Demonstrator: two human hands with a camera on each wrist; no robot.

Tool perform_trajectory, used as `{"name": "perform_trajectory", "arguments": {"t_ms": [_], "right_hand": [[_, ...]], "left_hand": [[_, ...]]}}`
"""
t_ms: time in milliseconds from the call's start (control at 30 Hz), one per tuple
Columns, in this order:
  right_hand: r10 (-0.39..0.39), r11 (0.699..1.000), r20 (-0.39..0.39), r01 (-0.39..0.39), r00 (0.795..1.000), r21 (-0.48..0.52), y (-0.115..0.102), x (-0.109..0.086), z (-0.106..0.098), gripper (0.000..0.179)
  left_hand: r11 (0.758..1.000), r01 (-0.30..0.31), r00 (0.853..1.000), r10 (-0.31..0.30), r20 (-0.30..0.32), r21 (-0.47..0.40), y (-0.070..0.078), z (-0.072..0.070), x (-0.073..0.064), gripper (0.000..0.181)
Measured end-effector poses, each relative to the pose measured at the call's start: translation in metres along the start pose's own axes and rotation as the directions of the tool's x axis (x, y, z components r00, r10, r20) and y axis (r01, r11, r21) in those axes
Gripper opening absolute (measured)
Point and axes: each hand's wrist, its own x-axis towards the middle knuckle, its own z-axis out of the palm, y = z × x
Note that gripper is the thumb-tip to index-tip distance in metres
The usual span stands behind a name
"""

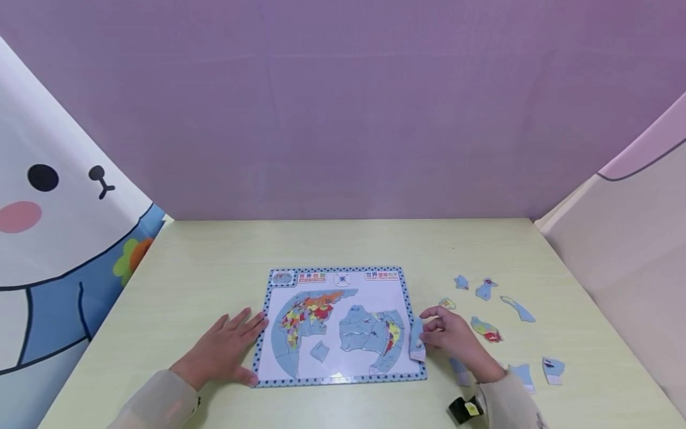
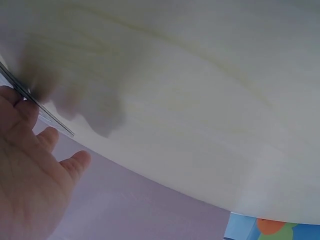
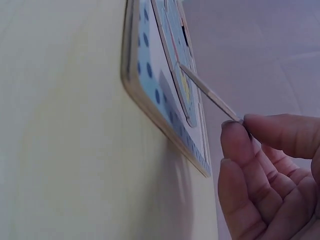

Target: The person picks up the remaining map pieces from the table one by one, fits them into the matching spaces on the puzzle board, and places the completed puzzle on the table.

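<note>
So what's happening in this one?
A person is handling a map puzzle. The right hand pinches a mostly blue piece at the right border of the partly filled puzzle board, while the left hand touches its left edge. More loose pieces lie on the table to the right.

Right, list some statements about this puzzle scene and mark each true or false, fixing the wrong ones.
1. The right hand pinches a blue puzzle piece. True.
2. The left hand rests at the top edge of the board. False: it touches the left edge.
3. The board's border is blue with dark dots. True.
4. The loose pieces on the table lie left of the board. False: they lie to its right.
5. A small blue piece on the board lies apart from the joined sections. True.
6. The puzzle is complete. False: bare white board shows between the joined sections.
</note>
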Motion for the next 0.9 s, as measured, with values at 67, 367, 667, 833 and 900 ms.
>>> {"name": "perform_trajectory", "arguments": {"t_ms": [67, 367, 667, 833, 900], "right_hand": [[-0.004, 1.0, 0.006, 0.004, 1.0, 0.005, 0.0, 0.0, 0.002, 0.027], [-0.043, 0.999, 0.071, 0.041, 0.997, 0.028, -0.004, 0.001, 0.009, 0.027], [-0.067, 0.997, 0.097, 0.062, 0.993, 0.051, -0.007, 0.005, 0.018, 0.025], [-0.051, 0.998, 0.09, 0.047, 0.995, 0.043, -0.01, 0.004, 0.024, 0.024], [-0.065, 0.997, 0.097, 0.06, 0.993, 0.049, -0.011, 0.003, 0.026, 0.024]], "left_hand": [[1.0, 0.001, 1.0, -0.001, 0.003, 0.002, -0.001, 0.001, 0.001, 0.11], [1.0, 0.015, 1.0, -0.015, 0.016, -0.004, 0.0, 0.0, 0.002, 0.11], [1.0, 0.019, 1.0, -0.019, 0.021, 0.006, 0.001, 0.0, 0.002, 0.109], [0.999, 0.02, 1.0, -0.02, 0.02, 0.031, 0.002, -0.001, 0.002, 0.108], [0.999, 0.024, 0.999, -0.024, 0.023, 0.039, 0.002, -0.001, 0.003, 0.107]]}}
